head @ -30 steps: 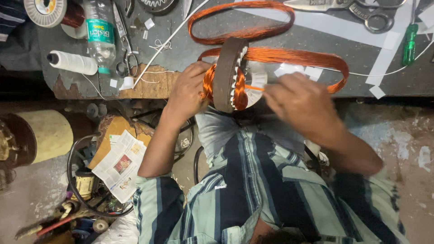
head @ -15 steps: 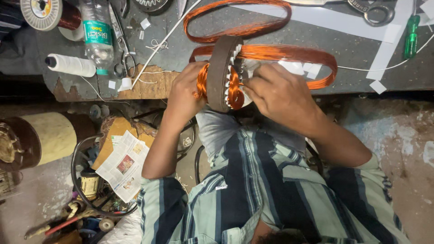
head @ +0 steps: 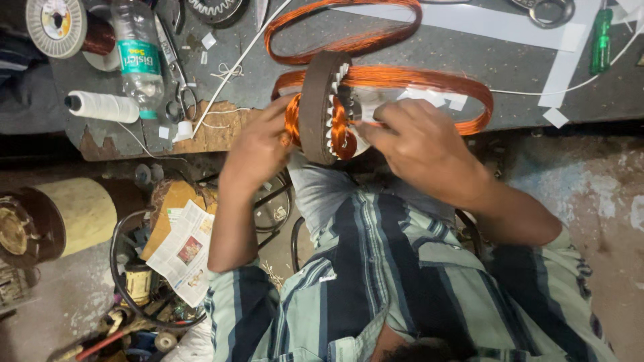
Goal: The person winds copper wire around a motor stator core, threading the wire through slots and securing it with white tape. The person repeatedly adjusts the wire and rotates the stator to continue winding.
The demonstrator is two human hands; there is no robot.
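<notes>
Gripping the stator ring [head: 320,107] upright at the counter [head: 469,53] edge, the left hand [head: 258,144] clasps its outer side while the right hand [head: 419,144] pinches copper coil [head: 402,79] into its slots; forcing could scrape the wire's enamel.

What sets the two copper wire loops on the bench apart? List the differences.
The near loop is threaded into the stator that both hands work on; the far loop lies loose, untouched. The near loop reaches further right than the far loop. Both are long orange copper-wire coils.
</notes>
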